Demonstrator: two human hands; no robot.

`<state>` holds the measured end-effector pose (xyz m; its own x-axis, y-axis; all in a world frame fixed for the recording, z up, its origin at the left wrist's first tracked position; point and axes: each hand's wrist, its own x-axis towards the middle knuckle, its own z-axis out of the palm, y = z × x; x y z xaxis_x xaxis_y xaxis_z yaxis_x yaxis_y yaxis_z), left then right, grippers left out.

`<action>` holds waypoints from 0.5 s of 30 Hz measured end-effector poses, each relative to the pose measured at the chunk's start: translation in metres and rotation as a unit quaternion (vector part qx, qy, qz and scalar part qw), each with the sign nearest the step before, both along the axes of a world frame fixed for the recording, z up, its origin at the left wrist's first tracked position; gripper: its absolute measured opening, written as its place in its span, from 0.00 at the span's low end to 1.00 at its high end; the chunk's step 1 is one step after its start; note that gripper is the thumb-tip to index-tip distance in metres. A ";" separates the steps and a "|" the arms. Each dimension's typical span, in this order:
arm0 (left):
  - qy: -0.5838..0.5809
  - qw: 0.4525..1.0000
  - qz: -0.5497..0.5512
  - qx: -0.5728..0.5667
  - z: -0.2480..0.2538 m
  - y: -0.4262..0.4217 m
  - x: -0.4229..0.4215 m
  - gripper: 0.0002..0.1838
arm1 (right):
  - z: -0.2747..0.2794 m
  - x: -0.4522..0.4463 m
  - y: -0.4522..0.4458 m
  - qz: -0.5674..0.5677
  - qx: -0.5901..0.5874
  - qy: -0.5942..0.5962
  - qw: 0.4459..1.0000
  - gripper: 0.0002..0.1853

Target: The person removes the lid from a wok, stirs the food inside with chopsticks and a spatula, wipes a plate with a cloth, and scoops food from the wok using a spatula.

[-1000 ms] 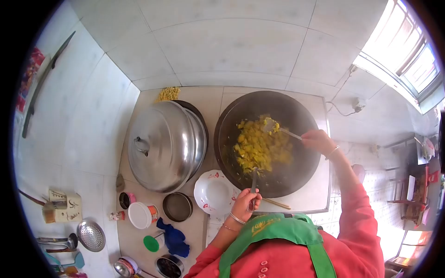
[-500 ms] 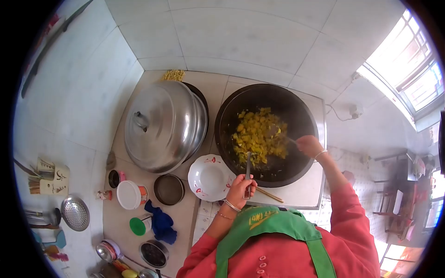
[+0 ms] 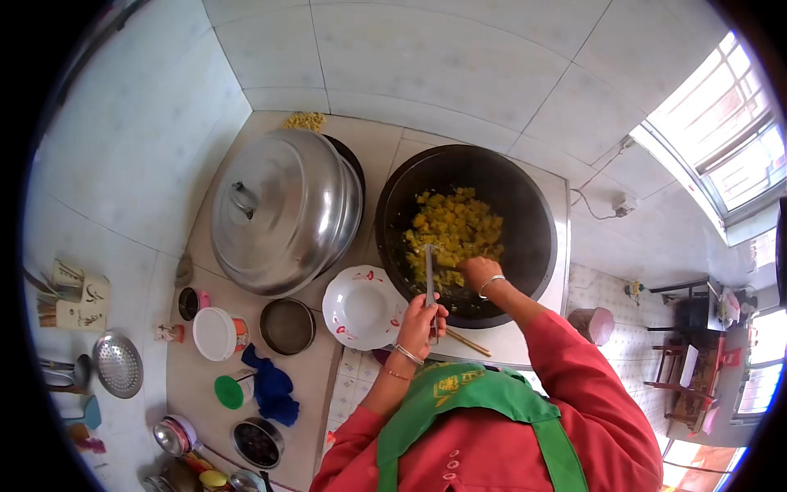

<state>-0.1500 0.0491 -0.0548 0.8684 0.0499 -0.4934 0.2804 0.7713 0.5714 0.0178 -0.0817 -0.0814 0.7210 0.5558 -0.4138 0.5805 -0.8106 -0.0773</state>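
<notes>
A large dark wok (image 3: pixel 525 189) holds chopped yellow food (image 3: pixel 459 225). My left hand (image 3: pixel 420 321) is closed around a long metal-handled cooking utensil (image 3: pixel 430 283), whose far end reaches into the food. My right hand (image 3: pixel 479 273) is inside the wok, low over the near side of the food, with its fingers closed. The thin-shafted cooking utensil in it is mostly hidden now. A white plate with red flower marks (image 3: pixel 365 307) sits just left of the wok, beside my left hand. Wooden chopsticks (image 3: pixel 469 343) lie at the wok's near edge.
A big domed metal lid (image 3: pixel 287 205) covers another pot on the left. Nearby are a round dark pan (image 3: pixel 287 326), a white tub (image 3: pixel 216 334), a green-lidded jar (image 3: pixel 232 392), a blue cloth (image 3: pixel 272 389) and a metal bowl (image 3: pixel 258 443). A skimmer (image 3: pixel 118 365) hangs on the left wall.
My right hand has moved left and toward me, from the wok's right rim to over the food. My left hand has shifted slightly, keeping its utensil. The whole view has shifted a little.
</notes>
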 end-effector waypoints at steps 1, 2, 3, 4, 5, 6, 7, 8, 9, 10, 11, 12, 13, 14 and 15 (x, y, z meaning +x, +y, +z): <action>0.001 1.000 0.009 0.002 -0.001 -0.001 0.001 0.11 | -0.009 0.000 0.003 0.001 -0.007 -0.010 1.000 0.11; 0.001 1.000 0.011 -0.001 -0.001 -0.002 0.002 0.11 | -0.020 0.003 0.003 0.003 -0.015 -0.020 1.000 0.10; 0.004 1.000 0.013 -0.004 0.000 -0.002 0.003 0.11 | -0.027 0.010 -0.004 0.007 -0.017 -0.020 1.000 0.10; 0.008 1.000 0.016 -0.007 0.000 -0.002 0.002 0.11 | -0.035 0.022 -0.021 -0.047 -0.026 -0.029 0.998 0.09; 0.011 1.000 0.020 -0.008 -0.002 -0.002 0.000 0.11 | -0.039 0.032 -0.036 -0.100 -0.034 -0.038 0.994 0.09; 0.010 1.000 0.022 -0.017 -0.004 -0.003 -0.001 0.11 | -0.028 0.038 -0.045 -0.114 -0.057 -0.041 0.991 0.09; 0.008 0.999 0.024 -0.024 -0.005 -0.002 -0.001 0.11 | -0.014 0.045 -0.053 -0.127 -0.080 -0.045 0.988 0.10; 0.009 0.999 0.029 -0.026 -0.005 -0.001 0.000 0.11 | -0.019 0.058 -0.068 -0.127 -0.062 -0.052 0.989 0.10; 0.011 0.999 0.030 -0.026 -0.005 -0.001 -0.001 0.11 | -0.028 0.069 -0.079 -0.128 -0.047 -0.057 0.989 0.10; 0.013 0.999 0.028 -0.024 -0.005 -0.002 0.000 0.11 | -0.022 0.073 -0.077 -0.124 -0.071 -0.063 0.988 0.10; 0.014 0.999 0.028 -0.025 -0.007 -0.003 0.001 0.11 | -0.014 0.072 -0.067 -0.124 -0.073 -0.062 0.988 0.10; 0.015 0.999 0.034 -0.029 -0.008 -0.004 0.002 0.11 | -0.007 0.069 -0.053 -0.120 -0.059 -0.056 0.989 0.10; 0.015 0.999 0.040 -0.033 -0.010 -0.004 0.005 0.11 | -0.005 0.067 -0.041 -0.117 -0.043 -0.051 0.991 0.10; 0.016 0.999 0.039 -0.032 -0.009 -0.005 0.005 0.11 | -0.019 0.068 -0.031 -0.096 -0.031 -0.039 0.994 0.10; 0.011 0.998 0.044 -0.034 -0.007 -0.005 0.007 0.11 | -0.032 0.063 -0.022 -0.074 -0.009 -0.031 0.997 0.10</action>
